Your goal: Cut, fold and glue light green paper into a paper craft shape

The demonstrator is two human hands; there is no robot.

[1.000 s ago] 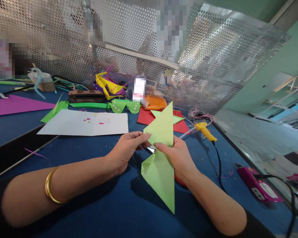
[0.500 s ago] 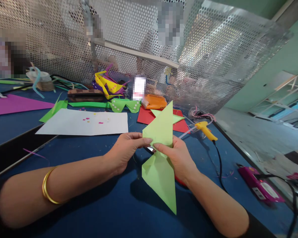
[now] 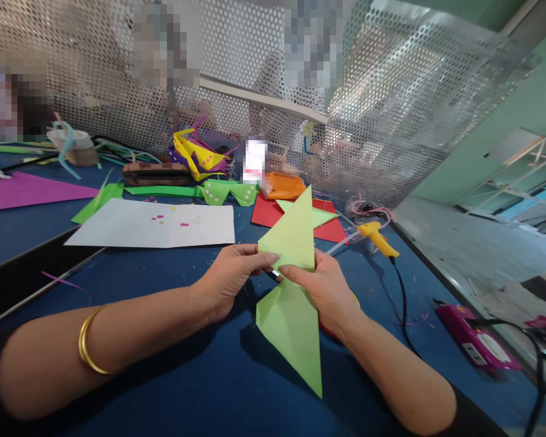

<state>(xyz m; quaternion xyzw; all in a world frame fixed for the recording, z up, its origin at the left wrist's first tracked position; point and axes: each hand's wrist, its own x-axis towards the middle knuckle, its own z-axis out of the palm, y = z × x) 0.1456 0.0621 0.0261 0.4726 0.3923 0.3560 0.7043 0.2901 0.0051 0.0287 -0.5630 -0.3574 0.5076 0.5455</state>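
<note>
A light green paper cutout [image 3: 295, 230], pointed at top and bottom and narrow at the middle, is held upright above the blue table [image 3: 164, 388]. My left hand [image 3: 230, 276] pinches its left edge between thumb and fingers, just above the narrow part. On the right side my right hand [image 3: 332, 288] grips it, thumb in front near the middle and fingers behind. Something red with a bit of yellow shows partly behind my right hand; I cannot tell what it is. Beyond the cutout lie red paper [image 3: 334, 230] and another light green paper piece [image 3: 324, 216].
White paper [image 3: 200, 230] with small coloured bits lies left. Behind it are green paper glasses [image 3: 230, 192], yellow paper glasses [image 3: 200, 158] and an orange object [image 3: 284, 185]. A yellow glue gun [image 3: 377, 238], its black cord and a magenta power box [image 3: 475, 337] occupy the right. Perforated metal sheeting [image 3: 236, 54] stands behind.
The paper cutout has tilted slightly, its top tip shifting a little left and its lower part opening out. Both hands keep their hold in nearly the same place.
</note>
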